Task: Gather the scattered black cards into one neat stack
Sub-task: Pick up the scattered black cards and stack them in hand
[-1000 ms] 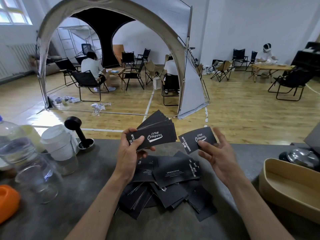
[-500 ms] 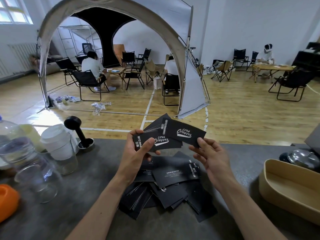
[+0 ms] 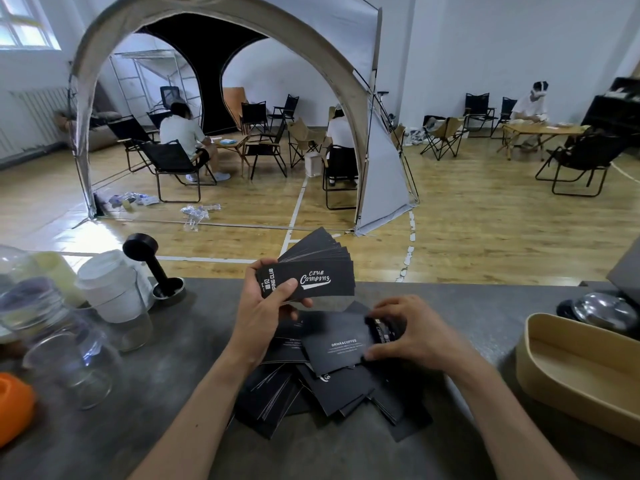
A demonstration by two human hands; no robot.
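The left hand grips a fanned card stack; the right hand, below that stack, pinches one card. Loose grip may spill the fan.

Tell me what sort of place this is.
Probably a large indoor hall staged as a camping-club cafe: an arched tent on a line-marked wooden floor, folding camp chairs, and black cards printed "Club Camping" and "Drink&Coffee" on a grey counter.
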